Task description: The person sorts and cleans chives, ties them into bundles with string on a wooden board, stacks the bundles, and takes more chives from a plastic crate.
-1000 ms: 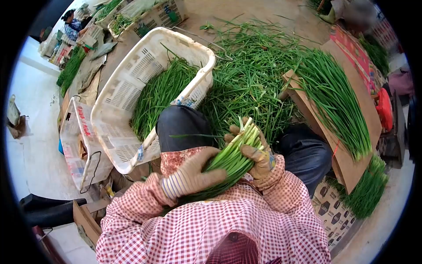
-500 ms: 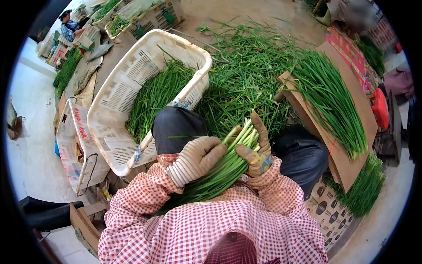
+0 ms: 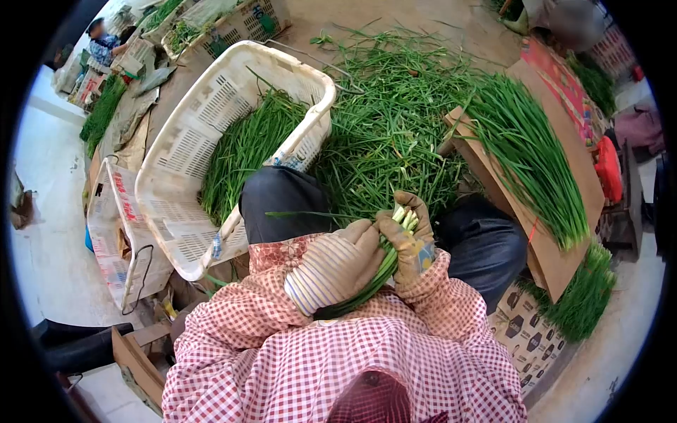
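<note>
While the person sits with both knees apart, the bundle of green stalks (image 3: 387, 266) lies across the lap, between the two gloved hands. The right hand (image 3: 407, 236) is wrapped around the bundle near its pale ends, which project just above the fingers; this grip presumably keeps the ends gathered. The left hand (image 3: 337, 266) lies across the leafy length, back upward, fingers together; its palm side is hidden, so how firmly it closes on the stalks cannot be told. Such a two-point hold would support the limp leaves and the stiffer ends together. One loose stalk (image 3: 300, 213) extends across the left knee (image 3: 278, 194). The large white basket (image 3: 185, 155) stands tilted beside that knee, its mouth toward the person, an angle that probably eases reaching in; it contains loose green stalks (image 3: 247, 144), filling only part of it. A smaller white basket (image 3: 106, 204) is positioned to its left, with a brown item (image 3: 123, 243) visible at its side; whether that item is inside cannot be determined. Ahead, a loose heap of greens (image 3: 398, 120) covers the floor. To the right, the cardboard (image 3: 591, 190) carries long stalks (image 3: 529, 151) laid parallel, pale ends nearest the person, probably to keep them aligned and off the floor. Farther back, a slatted basket (image 3: 247, 32) contains more greens (image 3: 189, 37).
</note>
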`<action>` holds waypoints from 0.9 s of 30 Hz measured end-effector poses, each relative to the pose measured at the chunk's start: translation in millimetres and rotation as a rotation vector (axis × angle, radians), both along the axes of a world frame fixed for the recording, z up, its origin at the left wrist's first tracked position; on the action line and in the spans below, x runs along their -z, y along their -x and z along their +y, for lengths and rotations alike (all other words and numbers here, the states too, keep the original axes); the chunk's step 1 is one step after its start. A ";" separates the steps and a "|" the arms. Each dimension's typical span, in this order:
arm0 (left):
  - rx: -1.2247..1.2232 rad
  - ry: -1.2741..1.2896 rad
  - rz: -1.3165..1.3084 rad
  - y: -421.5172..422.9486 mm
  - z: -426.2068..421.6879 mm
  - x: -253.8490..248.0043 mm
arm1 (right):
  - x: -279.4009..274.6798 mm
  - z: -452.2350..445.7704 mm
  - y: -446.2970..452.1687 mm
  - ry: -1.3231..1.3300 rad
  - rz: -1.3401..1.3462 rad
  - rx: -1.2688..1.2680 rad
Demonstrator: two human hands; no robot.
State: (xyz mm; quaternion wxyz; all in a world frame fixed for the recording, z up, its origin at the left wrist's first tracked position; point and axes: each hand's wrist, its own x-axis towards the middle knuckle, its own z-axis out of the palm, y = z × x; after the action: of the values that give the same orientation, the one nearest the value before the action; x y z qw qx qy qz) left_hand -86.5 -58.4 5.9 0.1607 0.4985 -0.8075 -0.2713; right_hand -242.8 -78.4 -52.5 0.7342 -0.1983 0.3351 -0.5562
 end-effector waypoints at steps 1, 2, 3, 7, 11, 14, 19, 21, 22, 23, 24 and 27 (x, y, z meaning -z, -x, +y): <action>0.037 -0.040 0.139 -5.1 -4.0 -1.1 | -6.0 1.6 -0.7 -0.040 0.051 0.026; 0.076 -0.078 0.279 -11.0 -6.2 -2.3 | -14.2 1.1 -1.6 -0.078 0.102 0.052; 0.087 -0.097 0.414 -18.3 -3.2 2.6 | -18.5 -1.0 -0.5 -0.002 0.076 0.084; 0.173 -0.400 0.392 -52.6 12.9 -7.7 | -69.1 -38.2 55.2 0.242 0.449 0.031; 0.087 -0.219 0.020 -126.2 15.4 -48.8 | -146.0 -127.9 156.4 0.460 0.415 0.474; -0.424 0.609 -0.551 -135.4 22.4 -75.7 | -166.8 -173.4 184.6 0.716 0.677 0.675; 0.213 -0.740 0.817 -64.8 1.2 -73.9 | -167.1 -163.9 60.6 1.139 0.628 0.701; 0.229 -1.099 1.321 -11.4 -10.1 -43.0 | -142.7 -143.8 24.7 1.389 0.386 0.477; 0.283 -1.212 1.536 8.0 -20.1 -15.7 | -134.3 -122.9 17.3 1.488 0.486 0.368; 0.249 -1.266 1.655 18.6 -32.5 -7.7 | -125.9 -102.1 9.8 1.588 0.581 0.256; 0.165 -1.128 1.878 29.7 -31.8 -36.3 | -117.6 -78.8 5.8 1.609 0.793 0.242; 0.172 -1.287 2.015 10.8 -41.3 3.2 | -85.2 -25.4 -18.7 1.771 0.929 0.143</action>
State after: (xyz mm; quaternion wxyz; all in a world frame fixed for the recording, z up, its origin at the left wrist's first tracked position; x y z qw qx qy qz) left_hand -97.3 -99.7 2.7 0.4233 -0.0049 -0.0652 -0.9036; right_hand -224.1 -103.8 32.7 0.0831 -0.8503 0.0649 -0.5156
